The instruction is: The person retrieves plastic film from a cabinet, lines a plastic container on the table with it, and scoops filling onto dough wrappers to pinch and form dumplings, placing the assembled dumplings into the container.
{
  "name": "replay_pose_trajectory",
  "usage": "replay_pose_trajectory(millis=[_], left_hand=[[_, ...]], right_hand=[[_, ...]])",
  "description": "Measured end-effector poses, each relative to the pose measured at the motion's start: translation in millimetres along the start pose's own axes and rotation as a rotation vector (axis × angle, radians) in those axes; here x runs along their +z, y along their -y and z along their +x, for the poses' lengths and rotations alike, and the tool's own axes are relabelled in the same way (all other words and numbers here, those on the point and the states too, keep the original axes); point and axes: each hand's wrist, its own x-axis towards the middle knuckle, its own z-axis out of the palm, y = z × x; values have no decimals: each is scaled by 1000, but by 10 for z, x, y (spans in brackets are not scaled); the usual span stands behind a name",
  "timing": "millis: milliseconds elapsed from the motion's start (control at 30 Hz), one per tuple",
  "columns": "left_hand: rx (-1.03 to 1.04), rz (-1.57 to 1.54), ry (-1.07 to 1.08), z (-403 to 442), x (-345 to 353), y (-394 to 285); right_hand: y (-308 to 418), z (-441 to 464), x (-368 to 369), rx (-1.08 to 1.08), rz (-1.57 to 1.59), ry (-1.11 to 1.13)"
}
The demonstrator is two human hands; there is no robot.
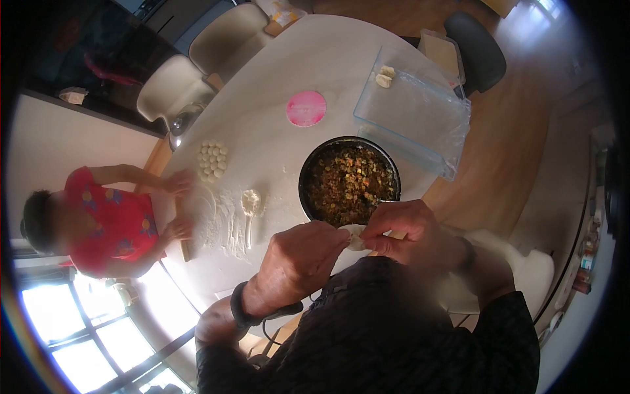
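Note:
Between my two hands is a white dough dumpling (pixel 356 238), pinched at both sides just in front of my body. My left hand (pixel 307 253) has its fingers closed on the dumpling's left edge. On the other edge, my right hand (pixel 410 230) pinches the dough between thumb and fingers. Right beyond them stands a round dark pan (pixel 301 190) full of chopped brown, orange and green filling (pixel 348 180). A utensil handle partly shows at the pan's near right rim, by my right hand.
A clear glass tray (pixel 420 108) with a couple of dough pieces (pixel 385 77) sits far right. A pink disc (pixel 306 108), floury spoon (pixel 249 209) and several dough balls (pixel 212 161) lie on the white table (pixel 262 85). Left, another person (pixel 118 220) works with a rolling pin (pixel 184 248).

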Motion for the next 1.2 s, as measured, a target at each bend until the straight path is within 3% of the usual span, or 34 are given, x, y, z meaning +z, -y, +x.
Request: replay_pose_trajectory(millis=[67, 267, 367, 467, 567, 767, 967, 1067, 1167, 1200], left_hand=[[3, -1, -7, -4, 0, 22], [-405, -332, 100, 87, -95, -140], [-220, -247, 86, 59, -58, -67], [-214, -219, 71, 54, -52, -83], [-183, -206, 51, 25, -18, -71], [-265, -240, 68, -36, -2, -95], [-238, -255, 61, -33, 18, -96], [-333, -389, 100, -42, -36, -64], [-471, -769, 21, -63, 141, 16], [-554, -1019, 85, -54, 178, 12]], right_hand=[[14, 24, 10, -49, -15, -4], [94, 49, 9, -91, -121, 44], [116, 66, 11, -105, -140, 62], [135, 77, 8, -97, -153, 86], [193, 81, 54, 48, -152, 32], [190, 81, 89, 55, -168, 35], [104, 84, 143, -124, -279, 11], [96, 68, 125, -139, -265, -19], [87, 59, 107, -143, -210, -70], [75, 56, 112, -152, -212, -78]])
